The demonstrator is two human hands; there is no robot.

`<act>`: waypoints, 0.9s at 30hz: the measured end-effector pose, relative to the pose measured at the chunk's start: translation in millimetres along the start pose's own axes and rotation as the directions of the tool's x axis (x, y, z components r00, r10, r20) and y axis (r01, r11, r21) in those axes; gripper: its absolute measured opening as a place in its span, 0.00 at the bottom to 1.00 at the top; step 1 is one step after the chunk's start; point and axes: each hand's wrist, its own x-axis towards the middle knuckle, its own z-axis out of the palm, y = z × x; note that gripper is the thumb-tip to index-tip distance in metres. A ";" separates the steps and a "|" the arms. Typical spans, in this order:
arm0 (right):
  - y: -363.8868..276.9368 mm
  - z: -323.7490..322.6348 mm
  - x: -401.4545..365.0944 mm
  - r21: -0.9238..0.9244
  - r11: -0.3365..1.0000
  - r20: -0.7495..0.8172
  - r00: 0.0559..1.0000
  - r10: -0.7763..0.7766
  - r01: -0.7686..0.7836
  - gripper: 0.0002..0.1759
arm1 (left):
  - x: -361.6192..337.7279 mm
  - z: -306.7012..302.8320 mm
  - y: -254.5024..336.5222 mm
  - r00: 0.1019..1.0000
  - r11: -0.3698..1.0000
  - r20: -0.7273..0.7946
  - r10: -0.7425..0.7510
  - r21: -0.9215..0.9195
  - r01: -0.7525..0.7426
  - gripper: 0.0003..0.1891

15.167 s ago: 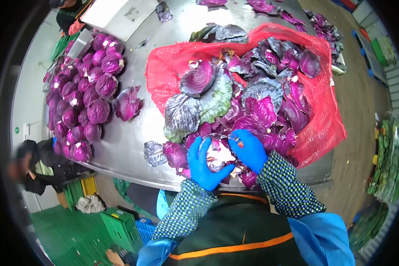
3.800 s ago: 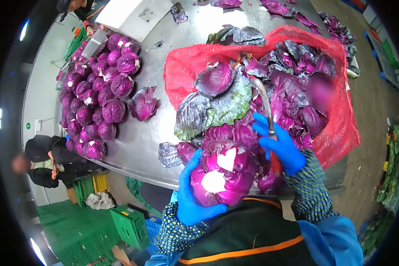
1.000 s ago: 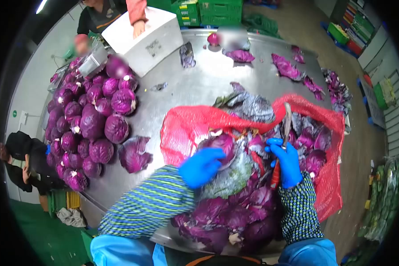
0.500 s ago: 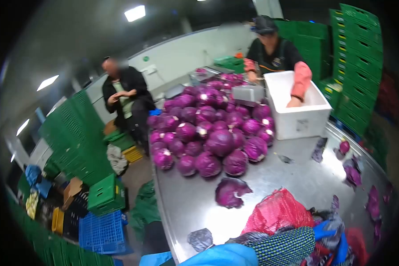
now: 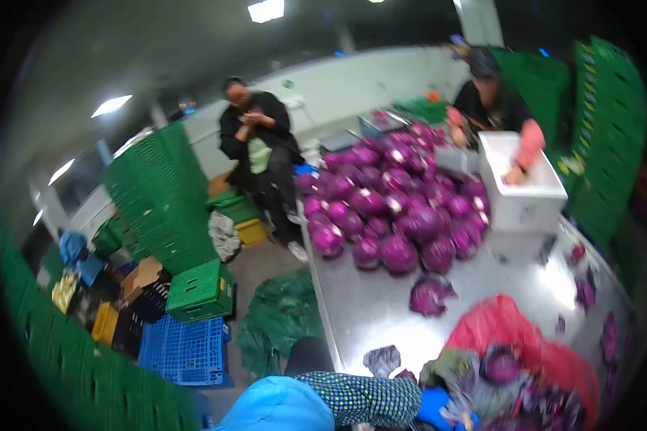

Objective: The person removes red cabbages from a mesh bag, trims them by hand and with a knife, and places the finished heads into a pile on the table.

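My left hand (image 5: 436,409), in a blue glove below a checkered sleeve, is at the bottom edge with its fingers closed around a pale cabbage leaf (image 5: 456,412); leaves partly hide the fingers. Beside it lies an opened red mesh bag (image 5: 507,320) with loose leaves and a purple cabbage (image 5: 501,365). My right hand is out of sight. A large heap of trimmed red cabbages (image 5: 399,255) covers the far part of the metal table (image 5: 366,316). One torn purple leaf (image 5: 430,295) rests in front of the heap, and a dark leaf (image 5: 382,360) lies closer to me.
Across the table, a co-worker (image 5: 496,100) reaches into a white foam box (image 5: 528,208). Another person (image 5: 262,136) sits beyond the left edge. Green crates (image 5: 154,194) are stacked at left, with more crates (image 5: 611,136) at right. A blue crate (image 5: 183,352) and green netting (image 5: 280,312) lie on the floor.
The view has swung left, so the heap and box appear farther right. My left hand has moved left relative to the red bag, and more of the bag's leaves and cabbage show.
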 end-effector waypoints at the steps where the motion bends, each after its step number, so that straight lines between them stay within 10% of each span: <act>1: -3.2 16.0 -6.2 0.194 0.979 -0.116 0.992 -0.047 0.069 0.17 | 57.4 68.3 -82.6 0.701 0.795 -0.410 0.584 0.114 -0.596 0.21; 2: -8.0 35.5 -14.1 0.377 0.908 -0.242 0.966 -0.094 0.183 0.14 | -9.8 29.7 -15.7 0.491 0.616 -0.402 0.773 0.289 -0.733 0.14; 3: -17.0 41.9 -13.4 0.483 0.841 -0.312 0.945 -0.096 0.244 0.10 | 15.6 56.5 -41.8 0.703 0.696 -0.469 0.534 -0.228 -0.681 0.10; 4: -26.8 41.6 -7.7 0.525 0.809 -0.353 0.932 -0.076 0.265 0.08 | -12.3 44.3 -14.4 0.835 0.463 -0.459 0.302 -0.696 -0.550 0.14; 5: -16.6 22.8 -1.5 0.531 0.835 -0.243 0.970 -0.010 0.141 0.16 | -26.4 33.0 -9.2 0.793 0.721 -0.429 0.432 -0.364 -0.590 0.17; 6: -4.3 0.1 12.1 0.542 0.839 -0.124 0.992 0.026 0.046 0.27 | -12.5 51.0 -27.0 0.887 0.917 -0.453 0.090 -0.309 -0.251 0.23; 7: 1.4 -4.8 13.0 0.362 0.895 -0.188 0.960 -0.205 0.262 0.33 | -1.3 58.0 -27.9 0.729 0.913 -0.650 0.216 -0.131 -0.387 0.27; 9: -7.1 8.3 11.5 0.202 0.858 -0.134 0.881 -0.454 0.472 0.36 | -4.9 54.9 -13.8 0.798 0.978 -0.590 0.123 -0.063 -0.197 0.31; 12: -17.1 21.6 13.2 -0.185 0.883 -0.195 0.865 -0.463 0.431 0.35 | -1.1 45.5 -16.7 0.654 0.804 -0.468 0.595 0.337 -0.491 0.36; 15: -5.3 23.5 33.6 -0.006 0.952 -0.181 0.936 -0.303 0.307 0.28 | 1.9 46.9 -17.8 0.712 0.902 -0.554 0.432 0.251 -0.352 0.42; 19: 72.5 29.3 95.0 0.137 0.978 -0.631 0.775 -0.036 0.156 0.17 | 16.8 43.2 26.5 0.781 0.921 -0.519 0.347 0.344 -0.181 0.40; 21: 117.5 -25.4 103.4 0.497 0.862 -0.409 0.849 0.334 -0.100 0.18 | 12.5 50.3 17.9 0.769 0.899 -0.498 0.401 0.376 -0.225 0.41; 23: 93.1 -53.9 89.7 0.479 0.873 -0.376 0.878 0.295 -0.089 0.21 | 16.9 61.6 -7.4 0.604 0.868 -0.624 0.496 0.336 -0.365 0.43; 25: 53.3 -49.3 50.5 -0.110 0.961 -0.798 0.553 -0.238 0.254 0.21 | 5.4 64.2 -10.5 0.645 0.891 -0.615 0.453 0.285 -0.354 0.48; 27: -6.4 -60.3 -8.0 -0.037 0.928 -0.732 0.622 -0.279 0.372 0.21 | 4.5 67.0 -14.3 0.629 0.914 -0.680 0.377 0.163 -0.371 0.53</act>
